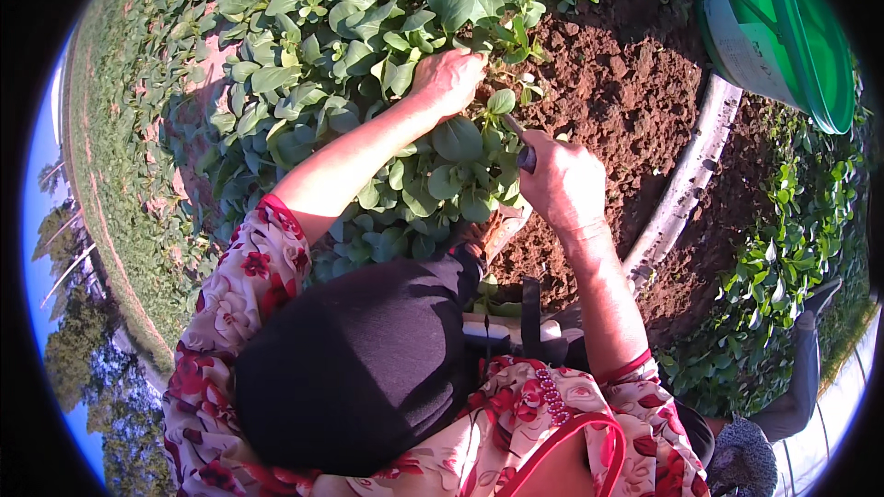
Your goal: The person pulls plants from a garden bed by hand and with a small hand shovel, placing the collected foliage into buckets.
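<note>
My left hand point(451, 83) is closed at the base of a broad-leaved green plant point(511, 41) at the edge of the leafy bed. Its fingers are partly hidden, but stems show beside them. To the right and nearer, my right hand point(564, 182) grips a small hand tool point(527, 158) by its dark handle. The tool's narrow metal part points up and left toward the stems below my left hand. Leaves hide its tip, so its exact kind does not show. Low leaves point(458, 140) stand between my two hands.
Loose brown soil point(608, 83) lies right of the plants. A pale, curved hose or pipe point(686, 179) crosses it. A green-and-white bucket point(750, 51) stands at the far right. More leafy plants point(773, 258) grow beyond the pipe. Another person's leg point(799, 377) shows at lower right.
</note>
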`<state>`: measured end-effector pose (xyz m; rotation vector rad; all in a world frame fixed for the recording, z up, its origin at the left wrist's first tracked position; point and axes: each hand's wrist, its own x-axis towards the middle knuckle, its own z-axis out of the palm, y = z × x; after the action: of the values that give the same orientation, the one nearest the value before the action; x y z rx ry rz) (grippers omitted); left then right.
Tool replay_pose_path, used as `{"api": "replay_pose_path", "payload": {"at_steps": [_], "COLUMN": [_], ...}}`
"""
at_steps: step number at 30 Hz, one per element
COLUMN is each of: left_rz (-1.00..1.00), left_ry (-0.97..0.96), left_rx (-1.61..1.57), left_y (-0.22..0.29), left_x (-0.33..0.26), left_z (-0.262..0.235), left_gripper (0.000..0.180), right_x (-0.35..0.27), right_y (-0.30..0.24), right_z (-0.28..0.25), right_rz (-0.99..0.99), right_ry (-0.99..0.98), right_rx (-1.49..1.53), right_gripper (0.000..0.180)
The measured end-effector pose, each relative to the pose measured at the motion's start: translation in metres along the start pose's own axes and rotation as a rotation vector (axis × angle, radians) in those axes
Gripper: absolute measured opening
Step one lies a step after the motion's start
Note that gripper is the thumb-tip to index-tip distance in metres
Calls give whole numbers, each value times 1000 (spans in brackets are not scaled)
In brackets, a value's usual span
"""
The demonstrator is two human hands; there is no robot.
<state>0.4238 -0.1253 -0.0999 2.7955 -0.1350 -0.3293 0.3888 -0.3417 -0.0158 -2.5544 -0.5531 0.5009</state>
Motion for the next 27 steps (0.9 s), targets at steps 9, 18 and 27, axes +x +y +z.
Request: {"api": "replay_pose_path", "payload": {"at_steps": [9, 18, 27], "left_rz": [-202, -261, -94], "left_ry": [79, -5, -296], "left_rx": [-845, -467, -150], "left_y": [18, -4, -16], "left_x": [10, -19, -33], "left_z": [-17, 15, 17], "left_gripper": [15, 15, 25], "right_x": [-10, -23, -29], "right_y": [-6, -23, -24], "right_z": [-25, -21, -5], "right_rz": [97, 153, 143], "right_ry": [-63, -85, -55], "right_rx": [54, 19, -3], "right_gripper": [12, 10, 14]}}
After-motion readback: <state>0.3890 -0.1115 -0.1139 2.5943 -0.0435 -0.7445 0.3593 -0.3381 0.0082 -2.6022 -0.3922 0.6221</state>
